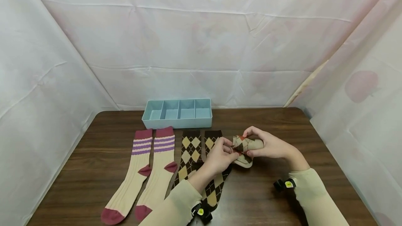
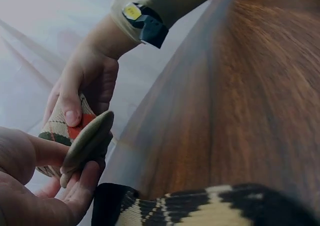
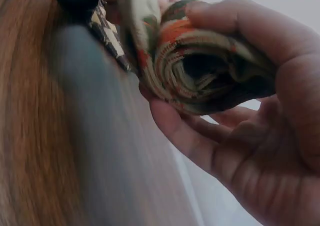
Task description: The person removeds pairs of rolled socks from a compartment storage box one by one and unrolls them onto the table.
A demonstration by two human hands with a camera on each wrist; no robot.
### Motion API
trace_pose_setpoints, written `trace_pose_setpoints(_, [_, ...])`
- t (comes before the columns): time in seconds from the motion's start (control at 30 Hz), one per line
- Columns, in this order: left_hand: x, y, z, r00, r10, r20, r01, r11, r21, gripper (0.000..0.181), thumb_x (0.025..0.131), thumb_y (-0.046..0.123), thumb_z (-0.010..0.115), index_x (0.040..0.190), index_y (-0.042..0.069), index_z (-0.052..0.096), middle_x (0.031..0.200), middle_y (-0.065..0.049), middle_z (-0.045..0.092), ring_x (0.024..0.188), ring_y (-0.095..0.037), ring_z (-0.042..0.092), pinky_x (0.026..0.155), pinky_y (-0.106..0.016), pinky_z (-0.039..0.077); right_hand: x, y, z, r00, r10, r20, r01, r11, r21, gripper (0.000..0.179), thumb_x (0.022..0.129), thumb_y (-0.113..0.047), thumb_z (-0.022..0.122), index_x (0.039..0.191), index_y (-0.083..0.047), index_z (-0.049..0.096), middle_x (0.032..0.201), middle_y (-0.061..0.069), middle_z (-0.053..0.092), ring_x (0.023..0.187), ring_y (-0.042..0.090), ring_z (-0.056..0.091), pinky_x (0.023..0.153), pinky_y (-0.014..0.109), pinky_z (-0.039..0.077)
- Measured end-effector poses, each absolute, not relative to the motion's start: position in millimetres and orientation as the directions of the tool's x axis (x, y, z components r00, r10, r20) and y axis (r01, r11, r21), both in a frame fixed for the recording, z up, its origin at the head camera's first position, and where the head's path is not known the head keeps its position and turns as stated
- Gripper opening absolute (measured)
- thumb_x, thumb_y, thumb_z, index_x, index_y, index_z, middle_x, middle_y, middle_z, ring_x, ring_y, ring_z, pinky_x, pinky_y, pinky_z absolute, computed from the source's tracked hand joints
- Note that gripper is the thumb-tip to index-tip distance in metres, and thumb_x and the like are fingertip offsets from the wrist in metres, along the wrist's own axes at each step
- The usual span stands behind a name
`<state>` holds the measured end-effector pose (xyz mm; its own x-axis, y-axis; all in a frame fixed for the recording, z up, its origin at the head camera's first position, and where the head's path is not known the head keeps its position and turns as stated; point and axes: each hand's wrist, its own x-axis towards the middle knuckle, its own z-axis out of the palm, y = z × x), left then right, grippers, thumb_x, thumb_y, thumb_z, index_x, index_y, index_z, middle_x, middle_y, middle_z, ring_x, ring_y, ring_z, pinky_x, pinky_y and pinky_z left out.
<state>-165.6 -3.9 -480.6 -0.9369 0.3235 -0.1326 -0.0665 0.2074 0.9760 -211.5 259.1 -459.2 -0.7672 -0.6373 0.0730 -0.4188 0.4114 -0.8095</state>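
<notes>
A beige argyle sock roll (image 1: 248, 144), with green and orange diamonds, is between my two hands above the right half of the table. My right hand (image 1: 272, 144) grips the roll, thumb on one side and fingers on the other; its coiled layers face the right wrist view (image 3: 200, 76). With thumb and fingers my left hand (image 1: 220, 156) pinches the loose beige end (image 2: 87, 143) beside the roll. Beneath my left hand and forearm lies a pair of dark brown argyle socks (image 1: 191, 149), partly covered by that arm.
A pair of cream socks (image 1: 163, 177) with maroon toes and purple stripes lies flat on the left. Behind the socks stands a light blue box (image 1: 177, 123) with several compartments. The brown wooden table (image 1: 260, 198) meets white curtains (image 1: 188, 44) at the back and sides.
</notes>
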Motion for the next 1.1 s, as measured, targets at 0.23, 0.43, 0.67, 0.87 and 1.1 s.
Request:
trace_pose_setpoints(0.23, [-160.5,0.6,-483.2,-0.92,0.358,-0.158,-0.064,0.261,0.963,0.028,0.099,0.012,0.081,0.117,0.013,0.059,0.092,-0.002,0.07,0.068,-0.018,0.071,0.065,-0.033,0.057,-218.8,272.4,-466.0,-0.736,-0.677,0.008,-0.361,0.382,-0.851,0.042,0.099,-0.011,0.082,0.131,-0.011,0.055,0.129,0.013,0.062,0.115,0.025,0.062,0.094,0.031,0.054])
trace_pose_setpoints(0.43, [-148.1,7.1,-478.8,-0.91,0.387,-0.15,-0.042,0.274,0.961,0.024,0.099,0.007,0.081,0.11,0.012,0.06,0.083,-0.002,0.07,0.06,-0.022,0.072,0.058,-0.033,0.057,-218.4,284.4,-463.8,-0.733,-0.678,-0.052,-0.349,0.44,-0.828,0.039,0.097,-0.012,0.081,0.128,-0.012,0.057,0.127,0.009,0.063,0.122,0.019,0.059,0.1,0.028,0.046])
trace_pose_setpoints(0.67, [-138.8,15.2,-482.2,-0.894,0.413,-0.172,-0.062,0.267,0.962,0.018,0.101,0.001,0.077,0.11,0.007,0.062,0.076,-0.005,0.073,0.06,-0.021,0.075,0.06,-0.033,0.061,-221.2,287.6,-468.9,-0.733,-0.677,-0.065,-0.347,0.455,-0.82,0.038,0.097,-0.013,0.083,0.127,-0.012,0.059,0.122,0.009,0.067,0.109,0.021,0.064,0.093,0.03,0.052])
trace_pose_setpoints(0.87, [-134.2,18.1,-482.8,-0.883,0.426,-0.194,-0.046,0.334,0.941,0.013,0.103,0.004,0.075,0.112,0.008,0.065,0.074,-0.005,0.073,0.057,-0.018,0.074,0.057,-0.03,0.059,-222.4,288.6,-475.1,-0.729,-0.676,-0.111,-0.312,0.472,-0.825,0.036,0.099,-0.014,0.081,0.129,-0.011,0.062,0.118,0.009,0.07,0.101,0.02,0.066,0.087,0.032,0.054])
trace_pose_setpoints(1.1, [-128.5,19.4,-482.7,-0.874,0.483,-0.043,0.218,0.471,0.855,0.006,0.103,0.01,0.075,0.109,0.009,0.073,0.075,0.004,0.069,0.057,-0.002,0.063,0.062,-0.023,0.055,-218.6,293.4,-474.8,-0.69,-0.705,-0.166,-0.265,0.458,-0.849,0.033,0.103,-0.016,0.078,0.132,-0.008,0.064,0.12,0.006,0.076,0.104,0.017,0.071,0.089,0.031,0.056])
